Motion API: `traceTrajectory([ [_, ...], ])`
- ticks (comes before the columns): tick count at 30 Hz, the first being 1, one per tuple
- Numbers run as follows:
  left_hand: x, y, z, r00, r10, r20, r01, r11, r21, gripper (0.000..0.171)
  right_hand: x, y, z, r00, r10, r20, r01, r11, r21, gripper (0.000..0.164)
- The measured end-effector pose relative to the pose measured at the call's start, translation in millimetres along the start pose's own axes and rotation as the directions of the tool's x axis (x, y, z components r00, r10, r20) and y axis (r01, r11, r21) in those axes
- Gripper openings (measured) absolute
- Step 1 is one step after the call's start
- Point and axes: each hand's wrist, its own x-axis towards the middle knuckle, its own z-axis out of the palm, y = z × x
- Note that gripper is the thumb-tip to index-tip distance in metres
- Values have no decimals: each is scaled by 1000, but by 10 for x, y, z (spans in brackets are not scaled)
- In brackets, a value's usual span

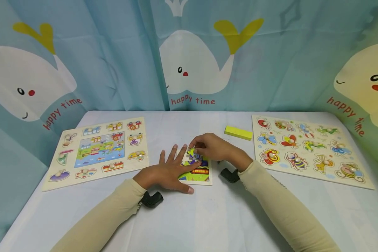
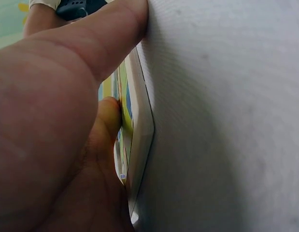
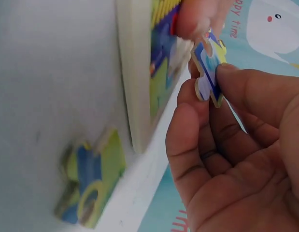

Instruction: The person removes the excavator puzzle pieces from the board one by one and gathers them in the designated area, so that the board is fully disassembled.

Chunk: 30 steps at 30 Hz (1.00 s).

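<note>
A small jigsaw puzzle board (image 1: 204, 183) with a pale rim and a green and purple picture lies mid-table. My left hand (image 1: 168, 174) rests with spread fingers over its left side, the index finger reaching onto the picture; in the left wrist view the thumb lies against the tablecloth beside the board edge (image 2: 143, 123). Above the board's upper part, my right hand (image 1: 215, 146) pinches a jigsaw piece (image 3: 207, 67) between thumb and fingers, tilted in the right wrist view. Another jigsaw piece (image 3: 103, 166), green and blue, lies loose on the cloth right of the board.
On the left lies a knob puzzle board (image 1: 69, 140) with a vehicle and harbour picture. An insect knob puzzle board (image 1: 305, 140) lies on the right. A yellow-green block (image 1: 238, 133) sits behind my right hand. A whale-print curtain (image 1: 129, 70) hangs behind the table.
</note>
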Motion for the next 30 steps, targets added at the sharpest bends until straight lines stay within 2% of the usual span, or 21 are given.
traceTrajectory([
  [14, 3, 11, 15, 1000, -14, -7, 14, 1000, 17, 87, -187, 98, -162, 995, 68, -74, -69, 997, -16, 17],
  [25, 9, 2, 22, 1000, -3, -16, 4, 1000, 26, 87, -352, 225, -288, 995, 67, -74, -66, 998, 14, 18],
  [30, 10, 0, 25, 1000, 3, -21, -2, 1000, 19, 87, -420, 293, -338, 996, 40, -75, -39, 999, 15, 17],
])
